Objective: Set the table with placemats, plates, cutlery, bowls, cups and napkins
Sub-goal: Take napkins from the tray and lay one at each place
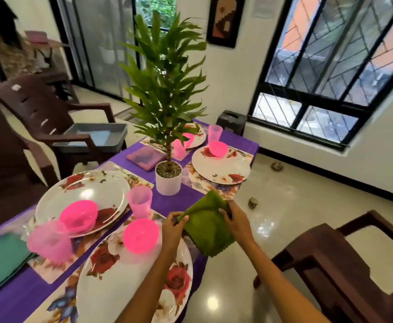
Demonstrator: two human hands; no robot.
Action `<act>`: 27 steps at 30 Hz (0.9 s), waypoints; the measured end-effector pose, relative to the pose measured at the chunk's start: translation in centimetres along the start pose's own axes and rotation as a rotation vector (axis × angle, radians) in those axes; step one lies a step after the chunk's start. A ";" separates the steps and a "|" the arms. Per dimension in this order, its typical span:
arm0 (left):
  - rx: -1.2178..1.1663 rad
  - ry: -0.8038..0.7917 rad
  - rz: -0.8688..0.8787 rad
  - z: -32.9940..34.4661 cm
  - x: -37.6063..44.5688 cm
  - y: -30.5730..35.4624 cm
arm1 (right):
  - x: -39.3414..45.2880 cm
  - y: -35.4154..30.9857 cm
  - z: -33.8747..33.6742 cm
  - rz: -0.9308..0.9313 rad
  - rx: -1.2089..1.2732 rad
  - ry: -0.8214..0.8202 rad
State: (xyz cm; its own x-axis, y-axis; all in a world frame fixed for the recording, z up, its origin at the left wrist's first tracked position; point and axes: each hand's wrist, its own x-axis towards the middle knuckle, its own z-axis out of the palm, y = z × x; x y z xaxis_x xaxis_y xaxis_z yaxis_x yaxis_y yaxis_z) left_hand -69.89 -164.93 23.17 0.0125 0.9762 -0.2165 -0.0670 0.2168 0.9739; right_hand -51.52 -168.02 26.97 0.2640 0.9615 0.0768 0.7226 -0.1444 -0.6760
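Beside the potted plant (168, 176), both hands hold a napkin (206, 226).

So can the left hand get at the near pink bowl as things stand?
Probably, but not yet: the left hand is pinching the green napkin along with the right hand. The bowl sits just beside it on the plate, with nothing between.

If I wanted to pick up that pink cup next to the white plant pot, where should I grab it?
Probably round the middle of the pink cup, coming from the near side. It stands upright, open end up, tapering downward. The plant pot stands just beyond it, a plate on its left.
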 end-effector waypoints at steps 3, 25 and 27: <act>0.166 -0.018 0.002 -0.2 2.0 -0.9 | 4.7 0.8 1.0 0.001 -0.080 -0.151; 1.276 0.143 -0.408 1.1 16.2 -1.9 | 22.2 5.7 12.7 -0.190 -0.020 -0.623; 1.295 0.161 -0.431 0.7 16.1 -2.2 | 22.1 5.7 12.6 -0.167 0.029 -0.641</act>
State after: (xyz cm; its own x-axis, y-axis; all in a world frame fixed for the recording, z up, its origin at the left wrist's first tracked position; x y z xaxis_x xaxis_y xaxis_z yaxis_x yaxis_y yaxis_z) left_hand -68.85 -149.64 17.59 -0.3257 0.8401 -0.4338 0.8836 0.4337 0.1766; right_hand -49.59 -144.60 15.61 -0.2888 0.9206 -0.2630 0.7009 0.0161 -0.7131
